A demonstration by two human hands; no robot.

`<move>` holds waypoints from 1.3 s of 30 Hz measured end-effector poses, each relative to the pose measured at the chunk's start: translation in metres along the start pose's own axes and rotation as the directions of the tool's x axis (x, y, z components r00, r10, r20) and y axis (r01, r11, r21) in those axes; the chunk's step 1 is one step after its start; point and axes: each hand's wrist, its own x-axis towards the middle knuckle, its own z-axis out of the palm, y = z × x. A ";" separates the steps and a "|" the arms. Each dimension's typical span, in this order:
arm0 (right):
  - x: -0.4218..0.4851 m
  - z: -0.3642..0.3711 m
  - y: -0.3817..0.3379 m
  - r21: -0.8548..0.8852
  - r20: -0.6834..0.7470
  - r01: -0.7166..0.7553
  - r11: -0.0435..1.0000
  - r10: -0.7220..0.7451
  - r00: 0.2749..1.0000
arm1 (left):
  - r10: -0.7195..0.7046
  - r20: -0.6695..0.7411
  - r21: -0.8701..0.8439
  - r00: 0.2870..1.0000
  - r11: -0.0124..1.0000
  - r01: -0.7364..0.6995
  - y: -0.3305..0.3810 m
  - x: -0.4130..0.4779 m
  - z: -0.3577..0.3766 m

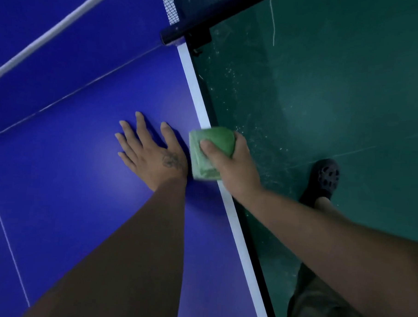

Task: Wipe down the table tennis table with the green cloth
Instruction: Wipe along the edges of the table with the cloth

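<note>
The blue table tennis table [70, 176] fills the left half of the view, with a white stripe along its right edge. A folded green cloth [209, 144] lies on that edge, partly over the stripe. My right hand [229, 164] grips the cloth from the side, thumb on top and fingers curled round its far side. My left hand [151, 151] rests flat on the blue surface just left of the cloth, fingers spread and straight.
The net [171, 5] with its white top band and black clamp post [175, 34] crosses the table at the top. Dark green floor [337, 92] lies to the right. My foot in a black perforated shoe [324, 180] stands beside the table.
</note>
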 end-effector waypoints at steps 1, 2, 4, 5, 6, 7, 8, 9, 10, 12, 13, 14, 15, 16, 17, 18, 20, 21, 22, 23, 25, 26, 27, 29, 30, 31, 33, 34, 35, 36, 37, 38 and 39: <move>0.017 0.003 -0.013 -0.009 0.009 0.013 1.000 -0.013 1.000 | 0.003 -0.007 -0.006 1.000 1.000 -0.003 0.000 -0.001 0.000; 0.030 0.005 -0.022 -0.021 0.027 0.021 1.000 -0.021 0.999 | 0.005 -0.015 -0.013 1.000 1.000 -0.006 0.000 -0.001 0.000; 0.038 0.004 -0.029 -0.031 0.062 0.043 0.999 -0.041 0.997 | 0.008 -0.029 -0.017 1.000 1.000 -0.009 0.001 -0.001 -0.001; 0.032 0.001 -0.026 -0.021 0.069 0.054 0.998 -0.053 0.996 | 0.013 -0.033 -0.017 0.999 1.000 -0.013 0.001 -0.002 -0.001; 0.020 -0.003 -0.019 -0.012 0.070 0.055 0.998 -0.054 0.996 | 0.018 -0.034 -0.018 0.999 1.000 -0.018 0.001 -0.003 -0.001; 0.005 -0.008 -0.009 -0.009 0.075 0.044 0.999 -0.043 0.996 | 0.021 -0.035 -0.019 0.999 1.000 -0.022 0.001 -0.003 -0.001; -0.012 -0.016 0.004 -0.013 0.088 0.015 1.000 -0.014 0.996 | 0.025 -0.033 -0.021 0.999 0.999 -0.025 0.000 -0.003 -0.001; -0.029 -0.025 0.019 -0.007 0.114 -0.032 0.999 0.033 0.993 | 0.024 -0.030 -0.022 0.999 0.999 -0.025 0.001 -0.004 0.000; -0.047 -0.034 0.034 -0.014 0.147 -0.086 0.996 0.087 0.985 | 0.025 -0.029 -0.021 0.999 0.999 -0.025 -0.001 -0.004 0.000; -0.074 -0.049 0.060 -0.063 0.192 -0.146 0.987 0.156 0.969 | 0.023 -0.032 -0.019 0.999 1.000 -0.024 -0.001 -0.005 0.000; -0.082 -0.052 0.067 -0.075 0.198 -0.161 0.984 0.173 0.965 | 0.023 -0.032 -0.018 0.999 1.000 -0.024 -0.001 -0.005 0.000; -0.085 -0.054 0.068 -0.065 0.192 -0.173 0.983 0.183 0.964 | 0.021 -0.031 -0.017 0.999 1.000 -0.021 0.000 -0.004 -0.001; -0.083 -0.052 0.063 -0.049 0.181 -0.171 0.984 0.178 0.967 | 0.020 -0.032 -0.015 0.999 1.000 -0.020 0.001 -0.004 -0.001; -0.078 -0.047 0.052 -0.049 0.162 -0.161 0.986 0.167 0.973 | 0.021 -0.032 -0.012 0.999 1.000 -0.021 0.001 -0.005 -0.002; -0.067 -0.039 0.038 -0.055 0.142 -0.156 0.986 0.163 0.976 | 0.020 -0.032 -0.013 0.999 1.000 -0.020 0.002 -0.005 -0.002; -0.054 -0.031 0.024 -0.054 0.109 -0.147 0.988 0.152 0.982 | 0.019 -0.032 -0.012 0.999 1.000 -0.020 0.003 -0.005 -0.002; -0.012 -0.011 -0.008 -0.028 0.036 -0.078 0.997 0.079 0.996 | 0.019 -0.038 -0.010 0.999 1.000 -0.019 0.003 -0.004 -0.003; 0.015 -0.001 -0.026 -0.019 0.018 -0.034 0.999 0.035 0.999 | 0.022 -0.044 -0.007 0.999 1.000 -0.022 0.003 -0.004 -0.003; 0.043 0.008 -0.044 -0.029 0.012 0.002 1.000 -0.002 1.000 | 0.026 -0.051 -0.004 0.998 1.000 -0.026 0.003 -0.004 -0.002; 0.070 0.016 -0.065 -0.057 0.022 0.031 0.998 -0.030 0.999 | 0.029 -0.055 0.000 0.998 1.000 -0.029 0.002 -0.004 -0.002; 0.115 0.026 -0.098 -0.152 0.047 0.060 0.987 -0.054 0.997 | 0.035 -0.058 0.005 0.998 0.999 -0.035 0.002 -0.004 -0.002; 0.128 0.029 -0.107 -0.180 0.053 0.067 0.981 -0.058 0.997 | 0.039 -0.060 0.007 0.997 0.999 -0.039 0.002 -0.004 -0.002; 0.136 0.030 -0.112 -0.190 0.054 0.071 0.979 -0.062 0.997 | 0.043 -0.062 0.006 0.997 0.999 -0.043 0.002 -0.004 -0.002; 0.128 0.027 -0.108 -0.196 0.061 0.092 0.976 -0.082 0.995 | 0.046 -0.063 0.003 0.997 0.999 -0.046 0.002 -0.003 -0.002; 0.117 0.023 -0.101 -0.197 0.067 0.099 0.975 -0.088 0.994 | 0.047 -0.065 0.005 0.997 0.999 -0.047 0.002 -0.003 -0.001; 0.102 0.017 -0.091 -0.199 0.072 0.095 0.975 -0.082 0.994 | 0.048 -0.068 0.009 0.997 0.999 -0.048 0.002 -0.003 -0.001; 0.068 0.004 -0.068 -0.197 0.078 0.050 0.979 -0.035 0.996 | 0.053 -0.068 0.014 0.996 0.999 -0.052 0.001 -0.003 -0.001; 0.052 -0.002 -0.057 -0.196 0.077 0.024 0.980 -0.009 0.997 | 0.056 -0.065 0.013 0.996 0.998 -0.055 0.001 -0.003 0.000; 0.038 -0.007 -0.047 -0.191 0.078 0.002 0.982 0.013 0.997 | 0.058 -0.066 0.015 0.996 0.998 -0.058 0.000 -0.003 0.000; 0.027 -0.009 -0.040 -0.185 0.079 -0.018 0.983 0.033 0.996 | 0.061 -0.071 0.019 0.996 0.998 -0.060 0.000 -0.003 0.001; 0.022 -0.010 -0.035 -0.173 0.080 -0.035 0.984 0.049 0.996 | 0.064 -0.077 0.022 0.995 0.998 -0.062 -0.001 -0.003 0.001; 0.021 -0.008 -0.035 -0.161 0.079 -0.048 0.986 0.061 0.995 | 0.066 -0.082 0.023 0.994 0.998 -0.064 -0.001 -0.003 0.002; 0.024 -0.006 -0.038 -0.150 0.077 -0.055 0.987 0.067 0.995 | 0.067 -0.085 0.020 0.994 0.998 -0.066 -0.001 -0.002 0.002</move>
